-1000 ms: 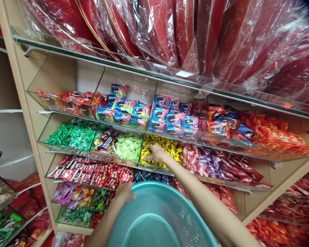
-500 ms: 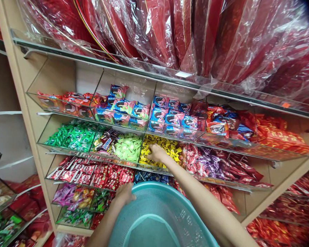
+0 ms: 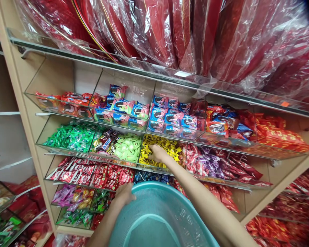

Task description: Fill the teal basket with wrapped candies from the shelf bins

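My right hand (image 3: 157, 153) reaches into a clear bin of yellow-wrapped candies (image 3: 171, 146) on the middle shelf, fingers curled down into the pile. What the fingers hold is hidden among the wrappers. My left hand (image 3: 125, 194) grips the far rim of a teal mesh basket (image 3: 167, 212) held below the shelves; the basket looks empty.
Neighbouring bins hold light green candies (image 3: 127, 146), green ones (image 3: 72, 136), red-and-purple packs (image 3: 211, 163) and red wafer bars (image 3: 77, 170). Blue and pink cookie packs (image 3: 170, 116) fill the shelf above. Red items in clear plastic (image 3: 170, 31) hang over the top.
My right hand has shifted slightly right and curled deeper into the yellow candies. The left hand and basket have stayed put.
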A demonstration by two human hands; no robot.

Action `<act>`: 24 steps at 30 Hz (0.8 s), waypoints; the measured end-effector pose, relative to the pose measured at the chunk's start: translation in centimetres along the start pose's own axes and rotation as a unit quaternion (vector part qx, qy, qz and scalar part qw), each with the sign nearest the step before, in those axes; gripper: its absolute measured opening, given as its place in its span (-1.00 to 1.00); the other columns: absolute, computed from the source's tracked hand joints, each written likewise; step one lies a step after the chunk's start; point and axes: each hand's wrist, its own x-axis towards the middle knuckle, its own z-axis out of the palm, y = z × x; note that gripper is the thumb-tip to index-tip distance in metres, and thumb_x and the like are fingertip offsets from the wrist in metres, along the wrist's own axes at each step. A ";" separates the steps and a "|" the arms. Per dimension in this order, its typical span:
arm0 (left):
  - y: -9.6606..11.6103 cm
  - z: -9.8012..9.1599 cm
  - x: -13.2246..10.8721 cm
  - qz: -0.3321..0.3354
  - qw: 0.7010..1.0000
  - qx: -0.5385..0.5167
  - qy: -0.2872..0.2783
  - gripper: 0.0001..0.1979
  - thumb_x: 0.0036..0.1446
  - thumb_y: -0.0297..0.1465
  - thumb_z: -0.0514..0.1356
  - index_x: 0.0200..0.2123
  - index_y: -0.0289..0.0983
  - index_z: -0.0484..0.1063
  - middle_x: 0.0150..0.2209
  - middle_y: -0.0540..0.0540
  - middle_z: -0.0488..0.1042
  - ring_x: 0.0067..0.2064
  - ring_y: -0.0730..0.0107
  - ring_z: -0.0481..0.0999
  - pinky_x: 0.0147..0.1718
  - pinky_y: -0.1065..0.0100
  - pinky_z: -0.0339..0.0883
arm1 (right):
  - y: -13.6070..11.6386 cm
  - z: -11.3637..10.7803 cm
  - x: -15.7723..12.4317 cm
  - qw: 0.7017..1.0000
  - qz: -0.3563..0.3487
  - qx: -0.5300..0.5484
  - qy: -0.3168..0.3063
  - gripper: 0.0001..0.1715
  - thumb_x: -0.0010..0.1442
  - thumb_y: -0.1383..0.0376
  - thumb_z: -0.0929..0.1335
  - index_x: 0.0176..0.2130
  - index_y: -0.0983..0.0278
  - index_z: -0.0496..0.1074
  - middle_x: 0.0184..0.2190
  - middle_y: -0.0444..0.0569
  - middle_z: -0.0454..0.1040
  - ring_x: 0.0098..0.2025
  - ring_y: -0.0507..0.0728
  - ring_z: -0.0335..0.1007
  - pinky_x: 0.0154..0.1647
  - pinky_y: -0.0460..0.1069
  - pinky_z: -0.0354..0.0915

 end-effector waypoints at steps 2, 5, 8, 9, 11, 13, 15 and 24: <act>0.1 -0.1 -0.1 0.001 1.000 0.001 -0.002 -0.63 -0.20 -0.25 0.19 -0.22 -0.17 0.37 -0.15 -0.09 0.46 -0.10 0.16 0.41 -0.20 0.30 0.26 | 0.5 0.1 0.1 1.000 -0.011 0.008 0.008 -0.51 -0.09 0.20 0.38 -0.12 0.24 0.30 -0.10 0.06 0.30 -0.07 0.19 0.25 -0.19 -0.03 0.16; 0.2 -0.2 -0.2 0.004 1.000 0.001 -0.001 -0.64 -0.19 -0.26 0.19 -0.23 -0.18 0.37 -0.15 -0.10 0.46 -0.11 0.16 0.41 -0.21 0.29 0.26 | 1.0 0.4 0.4 0.999 -0.023 0.029 0.017 -0.50 -0.11 0.20 0.39 -0.12 0.24 0.32 -0.11 0.06 0.33 -0.06 0.20 0.24 -0.17 -0.04 0.15; 0.1 -0.3 -0.2 0.008 1.000 0.000 -0.003 -0.63 -0.19 -0.26 0.19 -0.22 -0.18 0.37 -0.15 -0.11 0.46 -0.11 0.15 0.41 -0.21 0.29 0.26 | 1.5 0.5 0.7 0.997 -0.021 0.062 0.028 -0.52 -0.10 0.25 0.38 -0.12 0.26 0.33 -0.11 0.06 0.35 -0.05 0.21 0.24 -0.15 -0.03 0.14; 0.1 -0.3 -0.2 0.008 1.000 0.000 -0.004 -0.63 -0.19 -0.26 0.19 -0.22 -0.19 0.37 -0.15 -0.11 0.46 -0.10 0.15 0.41 -0.21 0.28 0.26 | 1.7 0.5 0.8 0.996 -0.015 0.076 0.033 -0.52 -0.09 0.28 0.37 -0.11 0.26 0.33 -0.11 0.06 0.35 -0.04 0.21 0.24 -0.13 -0.03 0.14; 0.1 -0.3 -0.2 0.006 1.000 -0.001 -0.005 -0.60 -0.19 -0.26 0.18 -0.19 -0.19 0.36 -0.14 -0.12 0.45 -0.09 0.14 0.40 -0.20 0.27 0.26 | 2.1 0.4 0.9 0.993 -0.002 0.112 0.047 -0.51 -0.07 0.33 0.35 -0.08 0.27 0.31 -0.08 0.05 0.34 -0.02 0.21 0.22 -0.11 -0.02 0.14; 0.1 -0.2 -0.2 0.003 1.000 0.000 -0.007 -0.59 -0.19 -0.26 0.18 -0.17 -0.19 0.36 -0.13 -0.12 0.45 -0.08 0.13 0.40 -0.19 0.26 0.26 | 2.4 0.2 0.9 0.985 0.012 0.157 0.063 -0.51 -0.05 0.38 0.33 -0.06 0.27 0.31 -0.06 0.02 0.32 -0.03 0.19 0.24 -0.11 -0.04 0.16; 0.1 -0.2 -0.2 0.001 1.000 0.001 -0.009 -0.58 -0.19 -0.26 0.18 -0.17 -0.19 0.36 -0.13 -0.12 0.45 -0.08 0.13 0.40 -0.19 0.26 0.26 | 2.7 0.0 0.8 0.974 0.028 0.213 0.078 -0.50 -0.04 0.40 0.30 -0.04 0.30 0.29 -0.04 0.04 0.31 -0.13 0.16 0.32 -0.17 -0.06 0.22; 0.3 -0.4 -0.4 -0.003 1.000 -0.002 -0.012 -0.59 -0.19 -0.26 0.19 -0.18 -0.20 0.36 -0.12 -0.13 0.44 -0.08 0.12 0.39 -0.19 0.26 0.25 | 3.0 -0.5 0.2 0.853 0.056 0.506 0.114 -0.60 0.01 0.35 0.29 -0.09 0.32 0.26 -0.08 0.05 0.30 -0.37 0.01 0.39 -0.43 -0.12 0.38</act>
